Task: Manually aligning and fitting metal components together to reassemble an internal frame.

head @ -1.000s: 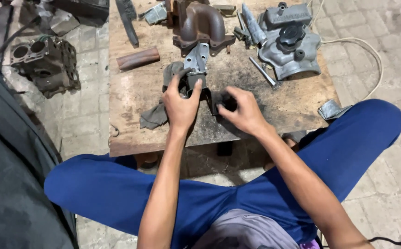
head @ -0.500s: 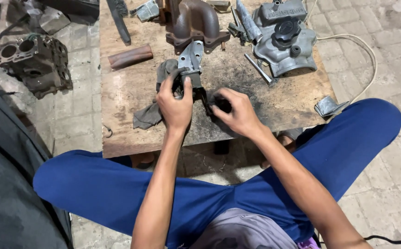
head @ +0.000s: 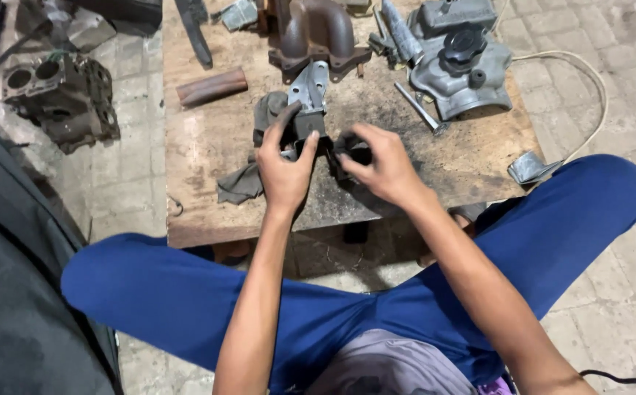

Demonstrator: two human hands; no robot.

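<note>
Your left hand (head: pixel 286 162) reaches forward with the forearm nearly straight, wrist level, fingers curled over the lower end of a grey metal bracket (head: pixel 309 93). The thumb presses against its left side; the grasp is closed on the part. Your right hand (head: pixel 381 162) comes in from the right at an angle, elbow bent, fingers hooked down around a small black part (head: pixel 353 149) just beside the bracket's lower end. That grip is closed too, though how the two parts meet is hidden beneath your fingers.

The bracket is pale grey cast metal, narrow and upright in outline, with holes along its upper section. It lies near the middle of the wooden bench (head: pixel 201 146), its upper end just short of the rusty brown manifold (head: pixel 318 29) at the far edge. A dark rag (head: pixel 241 183) lies under and left of your left hand. A grey cover with a black cap (head: pixel 460 66) occupies the far right corner.
</note>
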